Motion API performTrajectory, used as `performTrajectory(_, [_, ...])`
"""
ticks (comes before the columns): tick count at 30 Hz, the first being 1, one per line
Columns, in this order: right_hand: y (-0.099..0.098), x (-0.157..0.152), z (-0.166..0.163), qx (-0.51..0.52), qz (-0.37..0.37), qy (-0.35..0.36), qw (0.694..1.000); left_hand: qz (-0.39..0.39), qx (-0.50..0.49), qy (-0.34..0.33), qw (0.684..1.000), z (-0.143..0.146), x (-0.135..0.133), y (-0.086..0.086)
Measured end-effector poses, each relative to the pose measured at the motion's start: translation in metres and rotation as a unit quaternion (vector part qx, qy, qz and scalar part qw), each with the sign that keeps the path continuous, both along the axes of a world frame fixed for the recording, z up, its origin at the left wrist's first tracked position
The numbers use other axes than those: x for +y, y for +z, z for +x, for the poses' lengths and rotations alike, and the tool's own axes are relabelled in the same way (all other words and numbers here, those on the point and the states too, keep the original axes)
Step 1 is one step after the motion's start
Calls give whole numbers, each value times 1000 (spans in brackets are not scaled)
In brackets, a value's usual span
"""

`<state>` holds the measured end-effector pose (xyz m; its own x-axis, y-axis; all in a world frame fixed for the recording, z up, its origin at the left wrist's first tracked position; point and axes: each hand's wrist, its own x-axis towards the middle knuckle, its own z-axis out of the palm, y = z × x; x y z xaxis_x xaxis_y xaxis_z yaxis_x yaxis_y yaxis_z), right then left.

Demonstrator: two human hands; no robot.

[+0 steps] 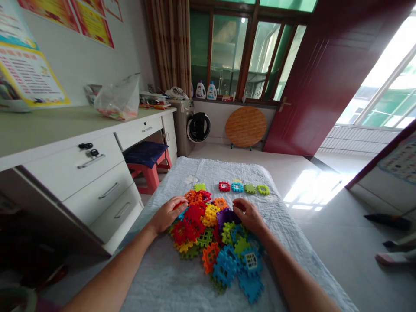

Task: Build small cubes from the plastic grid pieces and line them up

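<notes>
A heap of toothed plastic building blocks (195, 214) in red, orange, yellow, green, blue and purple lies on the cloth-covered surface. My left hand (169, 213) rests at the heap's left edge, fingers loosely curved by orange and blue blocks, with no block plainly gripped. At the right edge is my right hand (249, 215), thumb and fingers apart beside a purple block (225, 218). Beyond the heap, a row holds a red window block (224, 186), a blue window block (237, 187), a green block (250, 188) and a lime open-frame block (263, 190).
The light blue quilted cloth (152, 277) covers the work surface. To the left stand a white desk (100, 186) with drawers and a red stool (149, 173) with a dark cushion. A washing machine (182, 117), folded round table (246, 126) and dark red door (312, 78) are farther back.
</notes>
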<state>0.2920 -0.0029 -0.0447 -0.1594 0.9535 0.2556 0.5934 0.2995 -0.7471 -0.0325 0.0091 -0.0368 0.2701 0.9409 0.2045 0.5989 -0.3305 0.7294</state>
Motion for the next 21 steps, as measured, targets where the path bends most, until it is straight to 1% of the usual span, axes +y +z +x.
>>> performTrajectory(2, [-3,2,4,-11,6,-13,1000,19,23,17,999,1,7,5])
performTrajectory(5, [-5,3,7,-29,7,-7,1000,58,68,50,995,6,26,12])
performTrajectory(8, [-5,3,5,-44,12,7,999,59,120,32,990,18,53,15])
performTrajectory(10, [-3,2,4,-50,15,14,999,38,157,12,987,30,72,12])
performTrajectory(14, [-2,0,3,-64,22,25,997,-1,175,-9,985,49,103,-2])
performTrajectory(17, [-1,0,3,-81,29,33,996,-25,175,-28,984,55,113,-10])
performTrajectory(19, [-1,0,3,-91,28,39,995,-35,169,-50,984,55,112,-9])
performTrajectory(21, [0,0,3,-100,26,45,994,-44,161,-79,983,55,107,-5])
